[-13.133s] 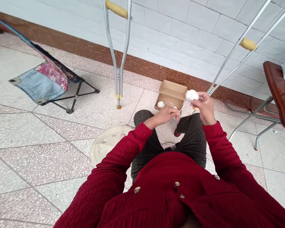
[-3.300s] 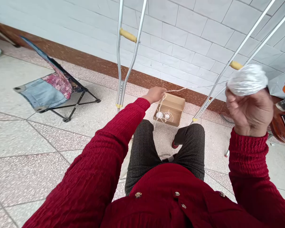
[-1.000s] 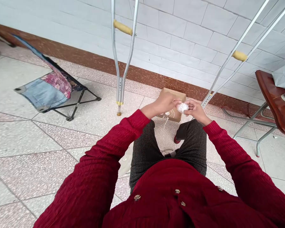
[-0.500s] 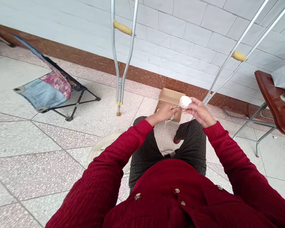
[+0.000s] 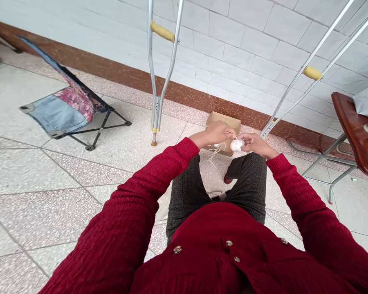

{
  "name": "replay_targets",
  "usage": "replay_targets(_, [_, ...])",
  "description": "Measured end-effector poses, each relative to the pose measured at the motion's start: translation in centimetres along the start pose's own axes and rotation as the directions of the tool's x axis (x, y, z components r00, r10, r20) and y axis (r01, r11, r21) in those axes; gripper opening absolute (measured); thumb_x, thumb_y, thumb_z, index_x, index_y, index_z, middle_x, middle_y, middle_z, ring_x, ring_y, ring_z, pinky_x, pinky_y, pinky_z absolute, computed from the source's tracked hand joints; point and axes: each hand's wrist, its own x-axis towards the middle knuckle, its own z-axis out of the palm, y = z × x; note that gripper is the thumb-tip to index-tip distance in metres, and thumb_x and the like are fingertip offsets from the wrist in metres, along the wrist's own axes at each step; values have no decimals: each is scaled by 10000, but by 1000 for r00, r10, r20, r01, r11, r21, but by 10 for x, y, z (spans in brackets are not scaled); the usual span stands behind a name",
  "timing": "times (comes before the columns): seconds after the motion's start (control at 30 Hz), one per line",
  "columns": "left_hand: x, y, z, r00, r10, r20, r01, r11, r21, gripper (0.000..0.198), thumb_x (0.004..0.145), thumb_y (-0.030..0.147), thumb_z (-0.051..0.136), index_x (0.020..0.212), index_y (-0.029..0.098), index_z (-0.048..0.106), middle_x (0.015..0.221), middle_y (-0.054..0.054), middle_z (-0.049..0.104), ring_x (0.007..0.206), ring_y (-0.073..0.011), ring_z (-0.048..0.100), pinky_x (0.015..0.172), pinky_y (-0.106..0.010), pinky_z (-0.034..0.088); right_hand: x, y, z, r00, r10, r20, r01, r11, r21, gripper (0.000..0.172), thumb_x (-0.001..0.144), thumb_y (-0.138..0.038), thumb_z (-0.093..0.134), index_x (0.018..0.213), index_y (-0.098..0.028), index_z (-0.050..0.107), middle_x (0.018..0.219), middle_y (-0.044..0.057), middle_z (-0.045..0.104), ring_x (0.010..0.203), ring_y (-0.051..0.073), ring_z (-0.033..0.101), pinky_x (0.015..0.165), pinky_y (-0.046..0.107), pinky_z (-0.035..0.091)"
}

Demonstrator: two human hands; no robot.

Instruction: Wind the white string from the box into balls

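A: Where is the white yarn ball (image 5: pixel 236 145) sitting?

B: The right hand (image 5: pixel 256 144) is holding it just in front of the knees, and it's showing beside the right edge of the open cardboard box (image 5: pixel 223 118). That grip is clasping one side of the ball.

A: And the left hand (image 5: pixel 218 133)?

B: Its grip is closing on a strand (image 5: pixel 236 138) just above the ball, though the fingers are partly hiding the exact hold.

A: How are you expecting the ball to handle?

B: I'm guessing light, soft and squashy, hardly fragile. It's probably not slipping much, but hard squeezing could be shifting the outer wraps.

A: So where should one be gripping?

B: I'd be cupping the broad sides with spread fingertips, leaving the strand free, and pinching that strand lightly, close to the ball.

A: Anything looking troublesome?

B: Loose yarn (image 5: pixel 215 153) is trailing at the box's near edge, looking loopy, so I'd be minding tangles.
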Motion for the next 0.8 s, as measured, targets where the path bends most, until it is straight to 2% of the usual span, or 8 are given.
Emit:
replay_targets(0.07, [1, -6, 1, 1000, 14, -2, -14, 1000, -20, 217, 832, 306, 656, 687, 163, 732, 619, 5, 649, 616, -118, 542, 604, -241, 373, -10, -4, 1, 989, 35, 142, -62, 981, 186, 487, 604, -242, 856, 1059, -178, 695, 829, 6, 698, 622, 121, 607, 520, 229, 481])
replay_targets(0.1, [1, -8, 2, 1000, 12, 10, -11, 999, -43, 239, 852, 319, 641, 700, 162, 739, 632, 2, 657, 622, -120, 547, 607, -243, 382, -15, -8, 2, 987, 28, 160, -69, 965, 254, 490, 626, -234, 856, 1086, -184, 695, 836, 6, 707, 615, 109, 613, 521, 216, 487])
replay_targets(0.27, [-3, -17, 17, 998, -60, -27, 50, 959, -279, 233, 877, 348, 649, 879, 159, 786, 830, -34, 755, 760, -155, 653, 726, -278, 493, -23, -23, 6, 995, -63, 80, 13, 858, 513, 612, 673, -175, 836, 1252, -254, 654, 922, -5, 730, 605, 91, 625, 531, 201, 518])
replay_targets(0.33, [-5, -22, 21, 995, -86, -53, 61, 930, -362, 245, 852, 323, 685, 1006, 157, 778, 979, -65, 774, 895, -190, 693, 837, -320, 529, -21, -25, 7, 996, -68, 54, 27, 834, 551, 561, 688, -187, 825, 1227, -236, 679, 897, 3, 736, 612, 101, 636, 546, 213, 533])
replay_targets(0.4, [-8, -29, 23, 978, -127, -163, 57, 924, -379, 315, 839, 292, 697, 1116, 150, 745, 1109, -96, 758, 1014, -215, 695, 934, -356, 528, -19, -25, 7, 998, -64, 10, 47, 820, 571, 475, 682, -189, 823, 1145, -208, 718, 840, 6, 737, 607, 105, 636, 544, 211, 529])
replay_targets(0.5, [-17, -41, 26, 888, -220, -404, 101, 950, -294, 309, 867, 289, 660, 1128, 139, 729, 1144, -110, 748, 1069, -226, 687, 996, -377, 515, -16, -24, 6, 997, -31, -74, 70, 789, 611, 408, 670, -180, 815, 1070, -203, 735, 814, 2, 740, 608, 97, 629, 554, 201, 525])
replay_targets(0.57, [-25, -47, 30, 860, -249, -446, 156, 960, -234, 279, 892, 329, 633, 1065, 142, 747, 1088, -97, 763, 1040, -230, 695, 989, -379, 520, -16, -26, 5, 993, 11, -118, 67, 766, 639, 409, 652, -175, 811, 1052, -214, 731, 816, -1, 744, 624, 100, 630, 581, 205, 537])
replay_targets(0.8, [-26, -43, 66, 956, -145, -257, 117, 986, -122, 289, 868, 395, 654, 1018, 170, 757, 1040, -58, 774, 971, -219, 695, 928, -339, 508, -17, -35, 9, 986, 43, -159, 71, 758, 648, 494, 627, -198, 814, 1106, -235, 700, 791, -9, 735, 663, 111, 636, 610, 203, 538])
